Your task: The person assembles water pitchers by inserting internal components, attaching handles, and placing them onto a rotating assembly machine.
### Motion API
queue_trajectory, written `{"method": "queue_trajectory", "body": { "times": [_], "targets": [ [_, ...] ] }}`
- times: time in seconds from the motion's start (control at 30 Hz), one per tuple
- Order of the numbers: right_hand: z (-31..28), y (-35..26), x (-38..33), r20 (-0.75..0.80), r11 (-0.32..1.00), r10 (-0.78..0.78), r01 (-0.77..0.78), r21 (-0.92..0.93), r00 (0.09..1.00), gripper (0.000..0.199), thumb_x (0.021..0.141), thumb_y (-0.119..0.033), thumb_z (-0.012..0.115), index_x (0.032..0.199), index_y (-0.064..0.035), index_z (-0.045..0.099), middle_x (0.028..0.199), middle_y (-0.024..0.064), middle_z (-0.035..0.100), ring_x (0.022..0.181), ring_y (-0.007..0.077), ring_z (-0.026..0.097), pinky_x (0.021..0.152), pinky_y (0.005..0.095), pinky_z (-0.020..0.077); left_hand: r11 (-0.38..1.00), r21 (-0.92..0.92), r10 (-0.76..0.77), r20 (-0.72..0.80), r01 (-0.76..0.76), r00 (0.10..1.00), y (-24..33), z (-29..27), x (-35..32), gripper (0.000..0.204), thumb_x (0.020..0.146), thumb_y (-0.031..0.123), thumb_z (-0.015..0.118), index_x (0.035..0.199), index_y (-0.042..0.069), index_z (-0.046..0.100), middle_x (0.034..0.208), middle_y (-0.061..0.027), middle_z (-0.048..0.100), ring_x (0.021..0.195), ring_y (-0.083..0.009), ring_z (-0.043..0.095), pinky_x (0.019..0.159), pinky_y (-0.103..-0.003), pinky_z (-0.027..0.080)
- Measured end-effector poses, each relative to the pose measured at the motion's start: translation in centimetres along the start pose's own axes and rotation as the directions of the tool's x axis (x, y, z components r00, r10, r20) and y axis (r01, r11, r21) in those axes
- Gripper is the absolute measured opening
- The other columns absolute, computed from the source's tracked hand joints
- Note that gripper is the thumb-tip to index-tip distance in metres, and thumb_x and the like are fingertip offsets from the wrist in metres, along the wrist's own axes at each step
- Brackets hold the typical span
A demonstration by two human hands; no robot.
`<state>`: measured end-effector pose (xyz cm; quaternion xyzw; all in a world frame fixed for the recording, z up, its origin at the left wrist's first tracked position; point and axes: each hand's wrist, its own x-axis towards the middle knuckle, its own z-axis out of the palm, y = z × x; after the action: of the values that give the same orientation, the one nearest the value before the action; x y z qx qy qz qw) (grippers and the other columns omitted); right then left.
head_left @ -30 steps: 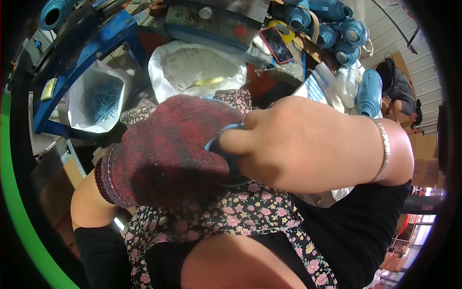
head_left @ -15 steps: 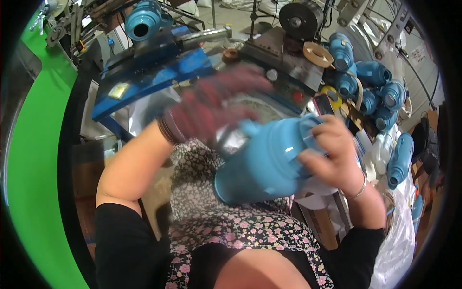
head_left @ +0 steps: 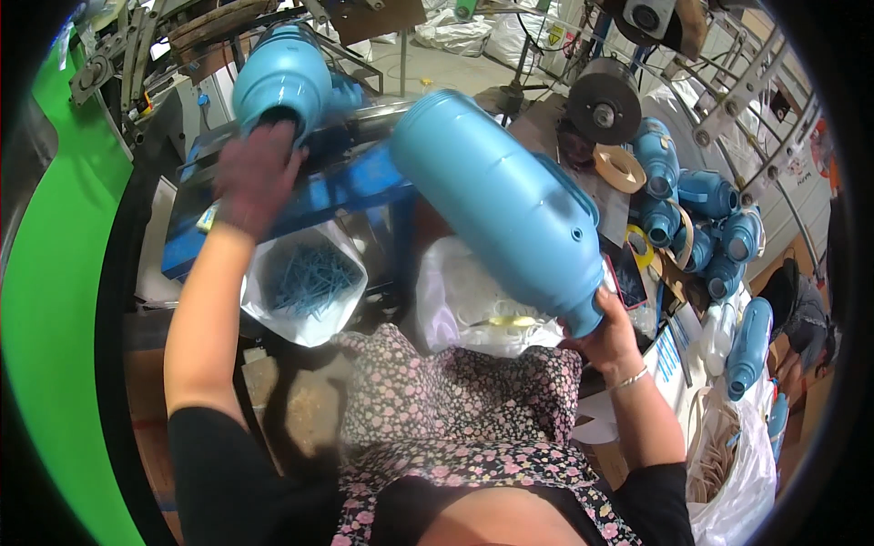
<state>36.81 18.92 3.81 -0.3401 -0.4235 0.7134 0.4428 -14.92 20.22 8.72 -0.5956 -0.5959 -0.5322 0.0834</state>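
Observation:
A light blue thermos flask casing [head_left: 496,196] hangs tilted in front of me, its wide base up to the left and its narrow neck down to the right. My bare right hand [head_left: 608,338] is closed around that neck; a side handle shows along the casing's right. Another blue flask casing [head_left: 284,77] lies on the machine at the far left, its dark mouth facing me. My left hand [head_left: 259,177], in a dark red glove, is at that mouth. Its fingertips are blurred and partly hidden there, so I cannot tell whether they grip the rim.
Below the blue machine table [head_left: 364,182] hangs a white bag [head_left: 350,305] of blue plastic strips. A translucent plastic bag [head_left: 442,296] is beneath the held casing. Several blue flask casings [head_left: 696,191] are piled at the right, near a tape roll [head_left: 619,169] and a dark round wheel [head_left: 604,100].
My left hand has moved from beside the held casing to the one on the machine. My right hand has swung the held casing so its base points up and away, with the neck lower right.

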Motion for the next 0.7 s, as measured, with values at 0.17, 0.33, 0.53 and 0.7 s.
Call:
{"method": "queue_trajectory", "body": {
  "times": [0.17, 0.33, 0.53, 0.7],
  "targets": [
    [6.5, -4.0, 9.4, -0.001, 0.984, 0.001, -0.001, -0.181, 1.0, 0.052, 0.088, -0.04, 0.057, 0.129, -0.0098, 0.047, 0.12, 0.0084, 0.057, 0.104, 0.022, 0.057, 0.085, 0.0417, 0.0496, 0.815, -0.531, -0.006, -0.406, -0.23, 0.914, 0.9, -15.6, -15.7, 0.039, 0.081, 0.001, 0.066, 0.119, 0.0, 0.06, 0.122, -0.0165, 0.06, 0.111, -0.0337, 0.058, 0.097, -0.037, 0.046],
    [26.3, 0.5, 15.7, 0.267, 0.995, 0.086, -0.072, -0.062, 0.96, 0.047, 0.09, -0.037, 0.059, 0.127, -0.0093, 0.048, 0.118, 0.0099, 0.055, 0.108, 0.0231, 0.054, 0.092, 0.0448, 0.0462, 0.062, 0.987, 0.453, -0.157, 0.145, 0.878, -1.6, -28.7, -26.8, 0.036, 0.094, 0.003, 0.053, 0.13, -0.001, 0.051, 0.127, -0.0228, 0.055, 0.117, -0.0366, 0.054, 0.099, -0.039, 0.048],
    [39.6, 0.3, 25.1, 0.221, 0.984, 0.057, -0.092, 0.153, 0.974, 0.055, 0.092, -0.038, 0.057, 0.134, -0.0083, 0.038, 0.13, 0.014, 0.045, 0.107, 0.0303, 0.054, 0.078, 0.0429, 0.057, 0.824, 0.311, -0.208, -0.613, 0.474, 0.763, 1.1, -23.7, -32.9, 0.03, 0.098, 0.009, 0.049, 0.125, -0.004, 0.052, 0.123, -0.0201, 0.056, 0.111, -0.0309, 0.056, 0.092, -0.037, 0.048],
    [41.5, 1.9, 30.2, 0.352, 0.924, 0.085, -0.206, 0.322, 0.932, 0.061, 0.092, -0.046, 0.049, 0.138, -0.0109, 0.032, 0.137, 0.0169, 0.038, 0.111, 0.0396, 0.053, 0.072, 0.0419, 0.0588, 0.93, 0.035, -0.261, -0.639, 0.367, 0.723, 6.6, -20.3, -28.2, 0.026, 0.096, 0.007, 0.05, 0.119, -0.003, 0.054, 0.118, -0.0172, 0.056, 0.106, -0.028, 0.055, 0.09, -0.038, 0.047]
  ]
}}
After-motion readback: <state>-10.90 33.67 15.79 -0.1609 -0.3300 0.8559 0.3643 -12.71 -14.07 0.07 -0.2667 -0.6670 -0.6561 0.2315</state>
